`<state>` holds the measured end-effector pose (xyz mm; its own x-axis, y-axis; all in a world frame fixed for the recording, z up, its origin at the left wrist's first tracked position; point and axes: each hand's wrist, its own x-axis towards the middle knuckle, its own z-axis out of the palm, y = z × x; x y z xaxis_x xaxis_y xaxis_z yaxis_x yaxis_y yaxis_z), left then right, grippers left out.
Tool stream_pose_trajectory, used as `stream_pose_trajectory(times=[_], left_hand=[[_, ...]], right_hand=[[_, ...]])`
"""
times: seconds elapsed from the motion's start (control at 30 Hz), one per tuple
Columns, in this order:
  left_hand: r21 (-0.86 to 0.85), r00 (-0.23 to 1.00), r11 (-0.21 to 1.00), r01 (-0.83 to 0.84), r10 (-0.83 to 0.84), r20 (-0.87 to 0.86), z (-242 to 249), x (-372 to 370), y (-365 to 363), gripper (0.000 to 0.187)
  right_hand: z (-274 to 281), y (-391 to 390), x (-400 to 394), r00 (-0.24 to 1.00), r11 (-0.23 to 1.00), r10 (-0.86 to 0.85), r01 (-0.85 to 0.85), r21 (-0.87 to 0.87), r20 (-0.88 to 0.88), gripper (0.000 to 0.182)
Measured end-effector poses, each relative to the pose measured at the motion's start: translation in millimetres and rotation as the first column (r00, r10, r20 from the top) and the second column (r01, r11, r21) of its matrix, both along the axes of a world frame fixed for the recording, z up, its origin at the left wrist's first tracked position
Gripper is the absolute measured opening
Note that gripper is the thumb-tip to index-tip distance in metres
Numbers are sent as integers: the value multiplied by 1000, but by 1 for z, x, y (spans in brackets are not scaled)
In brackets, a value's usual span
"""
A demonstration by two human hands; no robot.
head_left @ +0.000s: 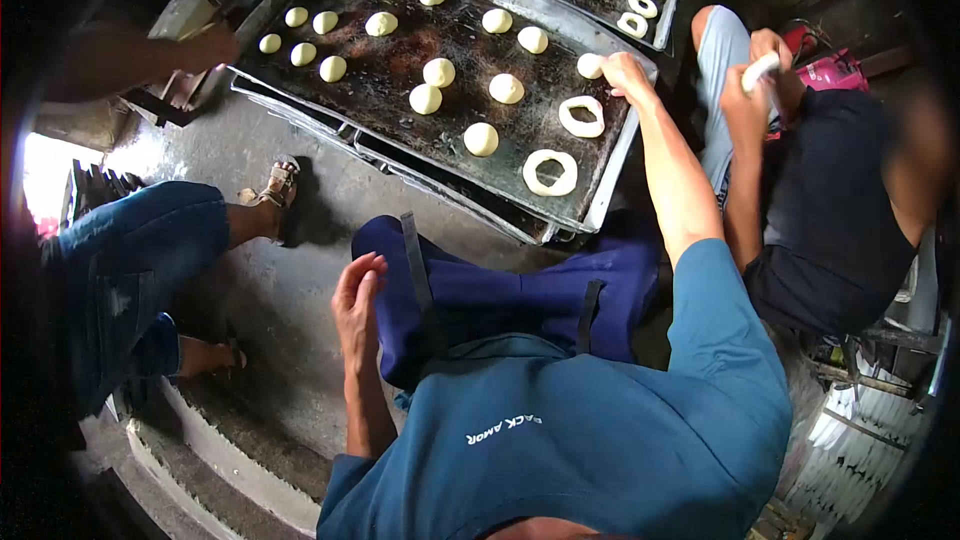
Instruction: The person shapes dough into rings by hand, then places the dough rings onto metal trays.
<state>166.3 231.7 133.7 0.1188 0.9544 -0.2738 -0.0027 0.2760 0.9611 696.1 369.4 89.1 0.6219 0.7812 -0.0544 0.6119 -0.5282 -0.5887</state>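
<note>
My right hand (627, 78) reaches over the right end of a dark metal tray (290, 125), its fingers closed on a pale dough ball (590, 65) by the rim. Just below that hand lie a dough ring (581, 117) and a second, larger dough ring (550, 172). Several other round dough balls (481, 139) are spread over the tray, two of them touching near its middle. My left hand (358, 298) hangs in front of the tray above my lap, fingers loosely bent and apart, with nothing in it.
Behind stands another tray (662, 35) with dough balls and rings. At right, a seated person's hands (757, 80) hold a piece of dough. From the left, another person's hand (205, 48) is at the tray's corner. A sandalled foot (277, 190) stands on the floor.
</note>
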Motion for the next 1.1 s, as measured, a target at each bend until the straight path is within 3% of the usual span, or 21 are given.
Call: stream_pose_trajectory(times=[0.03,0.07,0.13,0.2,0.23,0.3,0.37,0.47,0.6,0.67,0.7,0.73,0.8,0.83,0.87,0.93,0.97,1.0,1.03,1.07,1.1], left_hand=[[19,999,999,30,-31,38,3,12,4,24],[39,995,997,60,-63,74,6,24,8,24],[110,981,982,153,-165,104,10,49,14,24],[181,955,941,286,-295,28,22,76,22,26],[221,944,927,304,-325,63,26,92,25,30],[220,925,921,321,-354,134,36,125,31,39],[145,897,921,362,-386,213,38,151,37,46],[131,820,869,478,-494,288,35,170,46,48],[299,815,810,504,-561,145,20,178,43,49],[238,859,835,497,-512,3,31,179,36,48],[242,875,865,440,-474,103,16,186,30,48],[295,880,835,464,-472,-46,27,191,16,54],[370,822,767,525,-569,14,34,191,-3,56],[258,792,817,515,-569,222,31,193,-4,57],[232,833,850,473,-517,198,32,191,3,58],[188,755,908,374,-416,507,54,177,17,63],[166,717,943,287,-327,616,57,176,22,64],[131,615,966,224,-245,749,56,176,22,55],[37,665,940,338,-266,698,54,175,18,48],[-67,706,897,438,-297,643,50,173,10,42],[44,664,762,646,-590,460,45,167,4,31]], right_hand=[[-2,4,2,965,981,158,-130,-142,209,39],[-8,6,0,974,983,140,-116,-141,178,28],[-7,-1,-23,993,991,89,-79,112,-78,25],[24,-24,-73,974,955,153,-103,278,-167,27],[20,-31,-86,895,920,259,-115,374,-363,26],[73,-79,-151,614,893,393,-76,444,-685,29],[87,-112,-184,510,851,509,-180,493,-693,31],[95,-149,-212,561,851,471,-85,519,-680,26],[88,-170,-215,718,845,419,-84,529,-556,27],[86,-173,-211,690,850,421,-74,521,-589,28],[94,-171,-206,680,862,407,-64,503,-611,29],[99,-168,-202,669,873,392,-55,484,-631,30],[106,-165,-199,738,826,391,-17,564,-550,29],[102,-166,-198,809,813,376,-55,579,-451,27],[95,-167,-199,864,802,361,-97,589,-351,25],[91,-179,-210,825,834,461,-279,475,-325,18],[74,-185,-204,832,796,530,-422,433,-164,17],[75,-183,-195,832,795,531,-422,435,-162,17],[80,-177,-184,724,829,465,-155,537,-509,17],[87,-172,-177,480,845,405,130,519,-779,17],[111,-173,-179,325,805,425,291,517,-845,20]])
